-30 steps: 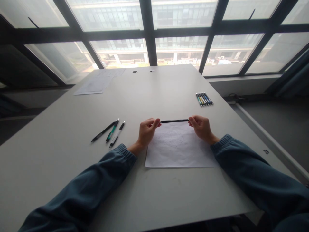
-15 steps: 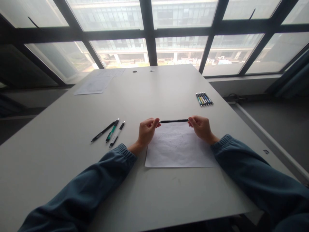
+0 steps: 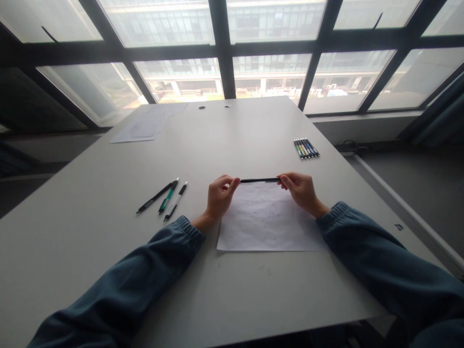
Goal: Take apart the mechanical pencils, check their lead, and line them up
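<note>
A black pen [image 3: 258, 181] is held level above the far edge of a white sheet of paper [image 3: 268, 227]. My left hand [image 3: 221, 195] pinches its left end between thumb and fingers. At the other end, my right hand [image 3: 299, 191] is closed round the pen, its thumb on top. Faint marks show on the paper between my forearms. Left of my left hand lie three pens: a black pen [image 3: 155, 197], a green and black pen [image 3: 168, 195] and a white and black pen [image 3: 176, 201].
Several pens [image 3: 306, 149] lie side by side near the right edge of the white table [image 3: 90, 232]. Papers [image 3: 141, 124] rest at the far left. Two small round holes sit near the far edge, and windows stand behind it.
My right hand has slid slightly left along the pen, covering more of that end. The pen appears rolled a little, its clip now on the lower side. My left hand keeps its place.
</note>
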The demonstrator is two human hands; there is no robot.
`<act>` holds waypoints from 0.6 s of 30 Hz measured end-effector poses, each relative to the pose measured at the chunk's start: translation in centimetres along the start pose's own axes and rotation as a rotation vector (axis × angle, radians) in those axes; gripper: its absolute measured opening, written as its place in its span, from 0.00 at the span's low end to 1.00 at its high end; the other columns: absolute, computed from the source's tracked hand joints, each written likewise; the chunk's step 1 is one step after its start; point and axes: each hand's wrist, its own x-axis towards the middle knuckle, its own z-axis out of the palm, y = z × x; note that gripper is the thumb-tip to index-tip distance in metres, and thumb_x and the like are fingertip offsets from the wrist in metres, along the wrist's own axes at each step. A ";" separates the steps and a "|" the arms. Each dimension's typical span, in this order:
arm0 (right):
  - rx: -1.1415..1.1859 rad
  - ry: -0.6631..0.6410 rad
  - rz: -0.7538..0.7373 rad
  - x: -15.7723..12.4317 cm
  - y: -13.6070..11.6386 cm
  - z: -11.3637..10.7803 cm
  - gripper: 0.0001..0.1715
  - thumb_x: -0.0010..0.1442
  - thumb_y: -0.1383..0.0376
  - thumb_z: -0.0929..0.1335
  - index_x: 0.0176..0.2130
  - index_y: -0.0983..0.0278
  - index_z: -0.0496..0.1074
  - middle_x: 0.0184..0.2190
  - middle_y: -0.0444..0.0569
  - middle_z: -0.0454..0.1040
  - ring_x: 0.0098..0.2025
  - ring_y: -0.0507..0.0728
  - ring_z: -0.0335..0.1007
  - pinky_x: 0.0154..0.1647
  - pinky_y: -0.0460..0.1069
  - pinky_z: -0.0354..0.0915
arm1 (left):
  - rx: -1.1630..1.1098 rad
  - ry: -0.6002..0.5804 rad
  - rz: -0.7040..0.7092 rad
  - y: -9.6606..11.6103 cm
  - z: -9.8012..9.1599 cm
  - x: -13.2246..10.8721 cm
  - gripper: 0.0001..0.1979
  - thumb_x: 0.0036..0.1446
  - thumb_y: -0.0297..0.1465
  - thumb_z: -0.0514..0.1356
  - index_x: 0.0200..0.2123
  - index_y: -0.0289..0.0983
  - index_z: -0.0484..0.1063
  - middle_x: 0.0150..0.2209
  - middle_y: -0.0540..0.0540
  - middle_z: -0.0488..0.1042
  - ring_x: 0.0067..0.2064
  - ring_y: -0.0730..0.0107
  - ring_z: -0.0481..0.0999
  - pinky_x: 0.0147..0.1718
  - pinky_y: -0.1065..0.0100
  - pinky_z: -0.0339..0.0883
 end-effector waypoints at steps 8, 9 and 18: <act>0.176 0.008 0.111 0.2 0.0 0.4 0.16 0.53 0.55 0.77 0.35 0.66 0.81 0.24 0.47 0.78 0.25 0.51 0.70 0.27 0.48 0.68 | -0.085 -0.028 -0.045 -0.6 0.2 0.0 0.16 0.59 0.44 0.66 0.40 0.37 0.82 0.34 0.43 0.81 0.33 0.68 0.78 0.32 0.69 0.70; 0.184 0.016 0.120 0.2 -0.1 0.4 0.16 0.53 0.55 0.77 0.35 0.66 0.81 0.24 0.47 0.77 0.25 0.51 0.69 0.27 0.48 0.68 | -0.106 -0.037 -0.059 -0.6 0.2 0.0 0.18 0.59 0.44 0.66 0.45 0.37 0.81 0.36 0.43 0.82 0.34 0.68 0.79 0.33 0.68 0.71; 0.213 0.016 0.141 0.2 0.2 0.3 0.17 0.54 0.55 0.77 0.35 0.66 0.81 0.24 0.47 0.77 0.25 0.51 0.69 0.27 0.48 0.66 | 0.109 -0.016 0.072 -0.2 0.0 0.0 0.11 0.59 0.40 0.66 0.40 0.40 0.82 0.37 0.44 0.83 0.36 0.67 0.79 0.32 0.68 0.69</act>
